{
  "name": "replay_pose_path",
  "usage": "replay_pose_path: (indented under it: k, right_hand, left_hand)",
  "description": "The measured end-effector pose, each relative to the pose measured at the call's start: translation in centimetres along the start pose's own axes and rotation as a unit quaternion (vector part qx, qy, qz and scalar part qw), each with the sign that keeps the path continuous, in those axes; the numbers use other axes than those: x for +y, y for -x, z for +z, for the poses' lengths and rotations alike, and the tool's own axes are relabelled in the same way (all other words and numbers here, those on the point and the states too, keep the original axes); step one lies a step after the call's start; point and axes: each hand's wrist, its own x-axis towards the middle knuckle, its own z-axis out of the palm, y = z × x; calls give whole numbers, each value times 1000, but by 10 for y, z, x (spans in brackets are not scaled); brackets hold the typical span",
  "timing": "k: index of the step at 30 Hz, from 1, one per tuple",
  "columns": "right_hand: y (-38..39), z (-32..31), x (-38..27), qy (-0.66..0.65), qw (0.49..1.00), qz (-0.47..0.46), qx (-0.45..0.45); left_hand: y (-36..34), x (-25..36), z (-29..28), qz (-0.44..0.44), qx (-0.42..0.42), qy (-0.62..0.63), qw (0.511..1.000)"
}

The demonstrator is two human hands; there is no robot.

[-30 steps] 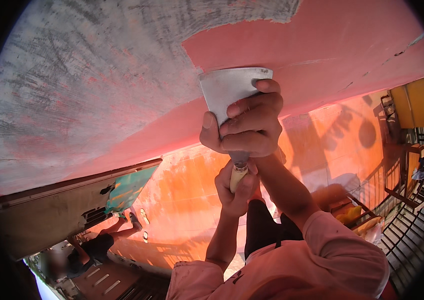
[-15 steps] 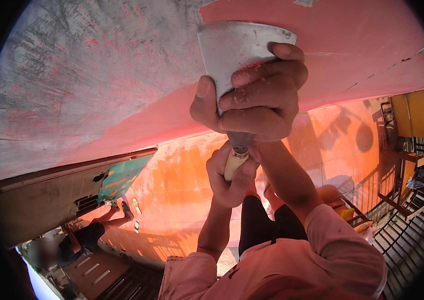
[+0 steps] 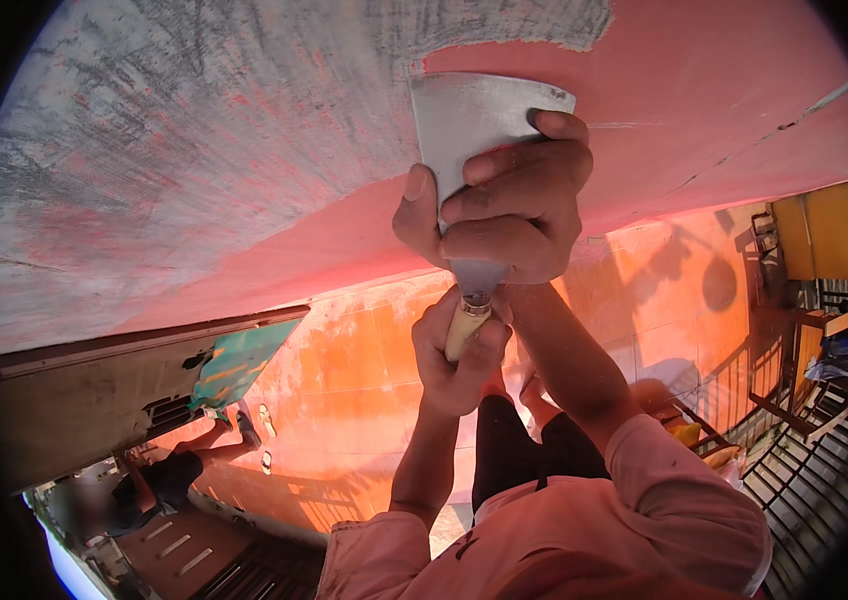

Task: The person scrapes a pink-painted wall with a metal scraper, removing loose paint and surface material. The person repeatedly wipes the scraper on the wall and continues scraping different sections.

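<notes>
A wide putty knife [image 3: 479,115] with a flared metal blade and a pale handle is held up against the pink painted surface [image 3: 664,120]. My right hand [image 3: 524,195] is closed round the blade, its thumb on the left edge and its fingers across the face. Below it, my left hand [image 3: 462,350] wraps round the handle. The blade's broad edge lies on or very near the pink paint, just under the border of a scraped grey patch [image 3: 194,130]. Black and reddish streaks mark that patch.
An orange tiled floor [image 3: 364,350] lies below, with sandals [image 3: 266,425] on it. Another person in dark clothes [image 3: 169,485] is at the lower left. Wooden furniture [image 3: 799,370] and a dark metal grille [image 3: 814,480] stand at the right. A crack [image 3: 784,127] crosses the pink surface.
The surface and putty knife sit lower in the picture, showing more of the grey patch's upper border. Both hands keep their grip; the blade's place against the paint looks nearly the same.
</notes>
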Motion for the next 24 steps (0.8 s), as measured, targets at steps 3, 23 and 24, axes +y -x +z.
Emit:
replay_pose_path:
  k: [3,23,24]
  right_hand:
    - [-29,18,6,-19,998,-42,32]
    - [74,-41,2,26,996,49,-67]
    - [75,-41,4,26,997,46,-62]
  left_hand:
    - [-12,15,10,43,-14,-28,999]
    - [30,-70,-24,-39,23,29,999]
    - [30,-71,-25,-42,25,34,998]
